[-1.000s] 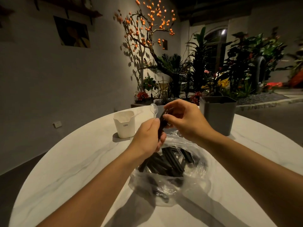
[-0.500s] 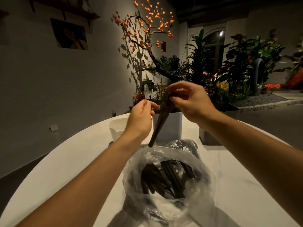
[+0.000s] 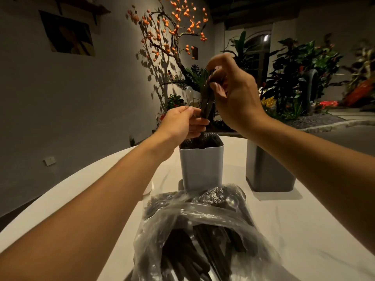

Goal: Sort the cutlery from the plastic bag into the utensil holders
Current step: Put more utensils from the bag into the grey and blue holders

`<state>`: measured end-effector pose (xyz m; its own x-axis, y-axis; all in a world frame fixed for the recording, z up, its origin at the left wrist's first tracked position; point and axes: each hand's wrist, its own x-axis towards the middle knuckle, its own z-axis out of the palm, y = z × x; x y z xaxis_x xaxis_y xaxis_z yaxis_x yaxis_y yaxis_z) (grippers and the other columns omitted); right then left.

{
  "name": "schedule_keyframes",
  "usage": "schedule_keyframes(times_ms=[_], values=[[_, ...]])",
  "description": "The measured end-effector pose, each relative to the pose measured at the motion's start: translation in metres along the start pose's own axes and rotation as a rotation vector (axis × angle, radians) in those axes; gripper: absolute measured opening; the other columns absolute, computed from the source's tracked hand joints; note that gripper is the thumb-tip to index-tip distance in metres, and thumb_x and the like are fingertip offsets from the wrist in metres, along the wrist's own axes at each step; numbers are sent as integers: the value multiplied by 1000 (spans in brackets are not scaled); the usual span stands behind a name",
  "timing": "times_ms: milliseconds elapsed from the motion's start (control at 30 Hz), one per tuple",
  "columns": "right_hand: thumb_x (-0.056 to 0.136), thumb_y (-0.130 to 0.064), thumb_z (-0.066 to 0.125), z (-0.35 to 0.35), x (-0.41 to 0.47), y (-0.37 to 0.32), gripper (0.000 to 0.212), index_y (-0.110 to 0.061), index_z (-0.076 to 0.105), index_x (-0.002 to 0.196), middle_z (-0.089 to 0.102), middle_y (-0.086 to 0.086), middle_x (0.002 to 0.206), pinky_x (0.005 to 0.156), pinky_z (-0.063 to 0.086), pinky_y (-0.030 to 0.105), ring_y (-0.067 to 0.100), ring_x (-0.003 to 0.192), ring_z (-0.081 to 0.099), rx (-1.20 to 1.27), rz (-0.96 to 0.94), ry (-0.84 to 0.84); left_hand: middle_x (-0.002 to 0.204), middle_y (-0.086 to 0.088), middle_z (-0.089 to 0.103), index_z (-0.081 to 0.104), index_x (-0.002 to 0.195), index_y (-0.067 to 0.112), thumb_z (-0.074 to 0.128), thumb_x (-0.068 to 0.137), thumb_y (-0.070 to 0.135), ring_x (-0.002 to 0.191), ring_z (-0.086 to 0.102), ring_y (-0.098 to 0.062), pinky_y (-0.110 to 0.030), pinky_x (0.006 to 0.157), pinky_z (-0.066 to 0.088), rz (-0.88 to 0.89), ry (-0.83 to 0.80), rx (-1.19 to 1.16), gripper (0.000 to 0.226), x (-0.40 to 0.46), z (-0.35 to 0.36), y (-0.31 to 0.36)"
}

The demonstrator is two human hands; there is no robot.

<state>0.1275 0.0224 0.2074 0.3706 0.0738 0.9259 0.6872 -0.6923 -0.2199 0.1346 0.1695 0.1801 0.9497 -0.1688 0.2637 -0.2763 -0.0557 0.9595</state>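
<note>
Both hands now sit higher above the light grey square plastic holder point(image 3: 200, 167): right hand point(image 3: 233, 98) pinches black plastic cutlery point(image 3: 206, 102), left hand point(image 3: 180, 123) a clear plastic spoon point(image 3: 189, 97)

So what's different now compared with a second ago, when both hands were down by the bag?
Both hands rose from the plastic bag and moved forward over the light grey holder. The right hand now lowers its bunch of black cutlery into that holder, the left hand steadying it. The left hand kept its pinch on the clear spoon. Bag, dark grey holder and table stayed put.
</note>
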Motion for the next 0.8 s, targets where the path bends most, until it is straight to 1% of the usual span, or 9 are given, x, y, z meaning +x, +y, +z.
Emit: schedule_keyframes(times_ms=[100, 200, 300, 367, 400, 467, 567, 633, 800], values=[[93, 0, 59, 19, -4, 15, 32, -8, 55, 124, 66, 9, 106, 74, 61, 37, 21, 93, 66, -79, -78, -60, 90, -7, 72, 62, 109, 12, 31, 111, 22, 77, 70, -19, -29, 72, 61, -34, 16, 63, 32, 12, -2, -14], [92, -2, 61, 40, -23, 33, 28, -12, 57, 119, 66, 9, 109, 76, 60, 43, 26, 98, 65, -123, -3, -190, 78, -2, 57, 64, 105, 15, 31, 110, 21, 65, 53, -14, -32, 68, 49, 2, 120, 204, 34, 18, -11, -34], [98, -10, 56, 51, -48, 45, 24, -17, 61, 121, 64, 9, 114, 85, 55, 43, 26, 104, 60, -308, 86, -538, 71, 1, 46, 64, 88, 18, 33, 108, 25, 64, 40, -13, -36, 72, 36, -14, 189, 295, 37, 11, -23, -47], [104, -26, 45, 55, -58, 45, 29, -19, 60, 129, 60, 7, 123, 93, 46, 40, 26, 114, 51, -515, 21, -737, 64, 2, 40, 62, 85, 16, 36, 106, 39, 57, 35, -14, -31, 61, 33, -92, 181, 263, 41, 1, -29, -48], [105, -33, 41, 55, -60, 43, 35, -21, 56, 134, 55, 5, 130, 98, 42, 40, 26, 120, 46, -574, 2, -755, 61, 2, 38, 60, 84, 14, 34, 105, 47, 53, 32, -14, -29, 55, 29, -139, 176, 230, 47, -4, -31, -47], [105, -40, 36, 56, -56, 29, 41, -22, 54, 136, 52, 5, 133, 100, 38, 42, 27, 124, 42, -545, 10, -661, 59, 2, 36, 57, 84, 14, 31, 105, 47, 52, 30, -14, -28, 51, 25, -183, 179, 168, 47, -12, -35, -47], [105, -40, 40, 57, -43, -4, 37, -12, 64, 111, 63, 7, 104, 84, 49, 41, 23, 97, 58, -93, 245, -484, 67, -2, 42, 53, 83, 14, 33, 106, 28, 61, 35, -18, -34, 60, 33, -134, 200, 217, 34, -21, -40, -52], [100, -39, 54, 62, -37, -25, 29, -14, 64, 111, 68, 2, 101, 81, 54, 33, 15, 91, 64, 114, 387, -476, 74, -3, 47, 52, 83, 15, 35, 108, 27, 69, 40, -18, -36, 67, 38, -63, 186, 282, 32, -29, -46, -56], [94, -17, 67, 88, -35, -46, 17, -15, 66, 111, 68, -3, 97, 80, 57, 24, 6, 82, 64, 120, 380, -392, 75, -1, 50, 54, 86, 15, 38, 109, 27, 70, 44, -16, -33, 66, 43, 28, 160, 373, 31, -43, -72, -60]])
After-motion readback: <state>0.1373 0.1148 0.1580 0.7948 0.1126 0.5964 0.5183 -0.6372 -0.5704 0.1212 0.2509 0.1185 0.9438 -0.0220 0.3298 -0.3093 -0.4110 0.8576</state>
